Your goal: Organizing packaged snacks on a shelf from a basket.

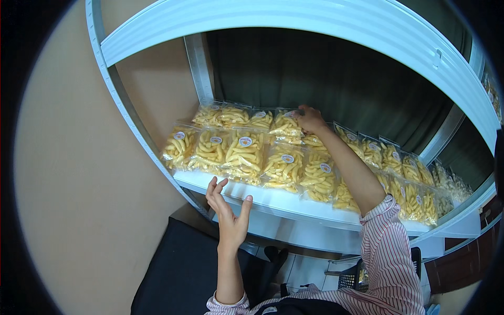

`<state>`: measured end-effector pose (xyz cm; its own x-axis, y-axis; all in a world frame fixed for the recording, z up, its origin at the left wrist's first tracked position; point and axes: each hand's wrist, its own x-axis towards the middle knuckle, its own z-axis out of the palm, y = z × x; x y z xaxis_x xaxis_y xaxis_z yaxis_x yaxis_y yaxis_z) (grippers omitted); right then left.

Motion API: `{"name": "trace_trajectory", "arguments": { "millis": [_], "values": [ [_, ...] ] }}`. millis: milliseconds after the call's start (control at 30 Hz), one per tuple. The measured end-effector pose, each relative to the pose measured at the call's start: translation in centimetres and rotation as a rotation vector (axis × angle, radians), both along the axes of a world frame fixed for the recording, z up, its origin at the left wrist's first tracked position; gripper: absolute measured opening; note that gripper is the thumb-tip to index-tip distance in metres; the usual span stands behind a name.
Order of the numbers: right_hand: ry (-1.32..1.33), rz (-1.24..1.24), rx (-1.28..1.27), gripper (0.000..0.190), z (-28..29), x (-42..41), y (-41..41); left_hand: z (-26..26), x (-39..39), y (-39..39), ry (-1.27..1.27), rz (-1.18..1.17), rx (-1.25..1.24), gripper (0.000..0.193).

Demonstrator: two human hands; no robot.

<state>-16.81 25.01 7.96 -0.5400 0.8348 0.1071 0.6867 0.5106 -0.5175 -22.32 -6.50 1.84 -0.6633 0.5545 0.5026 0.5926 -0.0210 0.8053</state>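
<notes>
My right hand (311, 119) reaches to the back row of the shelf and grips the top edge of a clear bag of yellow stick snacks (286, 123). This bag rests on another one in the back row. In front of the shelf edge, my left hand (229, 220) is raised with fingers apart and nothing in it. Nearest to it stands a front-row snack bag (244, 153) with a round label. Several similar bags fill two rows along the white shelf board (271, 198). My right forearm hides part of the bags behind it.
A white upper shelf beam (275, 15) crosses above. Metal posts (199, 67) frame the rack, with a dark curtain (315, 71) behind. Bags of paler snacks (449, 181) stand at the right end. Below are a black-covered surface (181, 267) and a black plastic basket (348, 280).
</notes>
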Motion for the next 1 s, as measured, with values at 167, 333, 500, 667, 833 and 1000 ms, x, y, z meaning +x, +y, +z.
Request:
{"name": "trace_trajectory", "arguments": {
  "millis": [167,333,500,667,833,1000],
  "values": [
    [-0.054,-0.041,0.116,0.065,0.0,1.3,-1.0,-0.2,0.8,-1.0,-0.012,0.048,-0.036,0.054],
    [0.018,-0.06,0.205,0.072,4.0,6.6,-6.3,-0.3,3.8,-1.6,-0.023,0.064,0.213,0.054],
    [0.171,-0.016,0.218,0.062,5.3,16.5,-11.7,-2.0,10.2,-0.6,0.158,-0.054,0.583,0.045],
    [0.548,-0.202,0.366,0.032,1.7,31.3,-15.8,-5.4,20.6,0.4,0.056,-0.484,0.479,0.048],
    [0.603,-0.68,0.481,0.019,-8.4,48.5,-22.2,-9.7,29.1,-1.1,-0.244,-1.008,0.011,0.056],
    [0.193,-1.32,0.08,0.035,-32.0,62.3,-35.3,-14.8,36.3,-3.0,-0.04,-1.254,-0.558,0.065]
  ]
}}
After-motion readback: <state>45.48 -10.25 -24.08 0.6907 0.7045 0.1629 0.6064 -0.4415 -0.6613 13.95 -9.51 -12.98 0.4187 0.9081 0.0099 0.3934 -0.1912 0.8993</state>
